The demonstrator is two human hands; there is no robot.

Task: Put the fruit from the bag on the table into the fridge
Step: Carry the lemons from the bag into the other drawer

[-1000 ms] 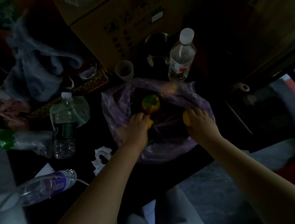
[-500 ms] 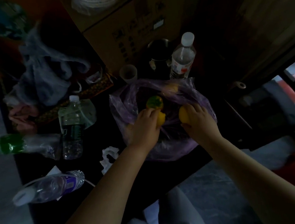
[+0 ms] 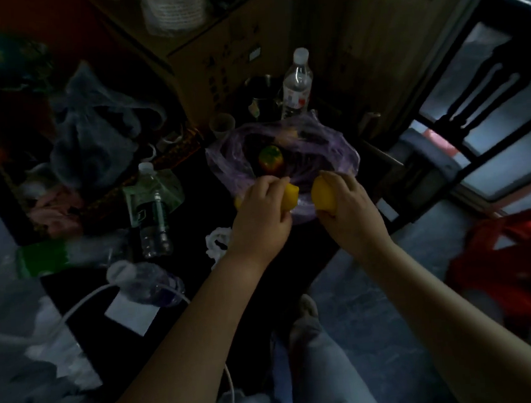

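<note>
A purple plastic bag (image 3: 332, 142) lies open on the dark table (image 3: 193, 188). Inside it sits a green-and-red apple (image 3: 270, 160). My left hand (image 3: 260, 213) grips a yellow fruit (image 3: 290, 196) at the bag's near edge. My right hand (image 3: 350, 201) grips another yellow fruit (image 3: 322, 193) just beside it. Both fruits are lifted a little above the bag's near rim. The fridge is not in view.
An upright water bottle (image 3: 296, 84), a dark metal mug (image 3: 260, 96) and a small cup (image 3: 221, 125) stand behind the bag by a cardboard box (image 3: 214, 46). Several bottles (image 3: 152, 210) clutter the table's left. A dark chair (image 3: 472, 99) and red stool (image 3: 517, 264) stand right.
Both hands have drawn back toward me out of the bag, each bringing its yellow fruit up over the near rim. The apple stays inside.
</note>
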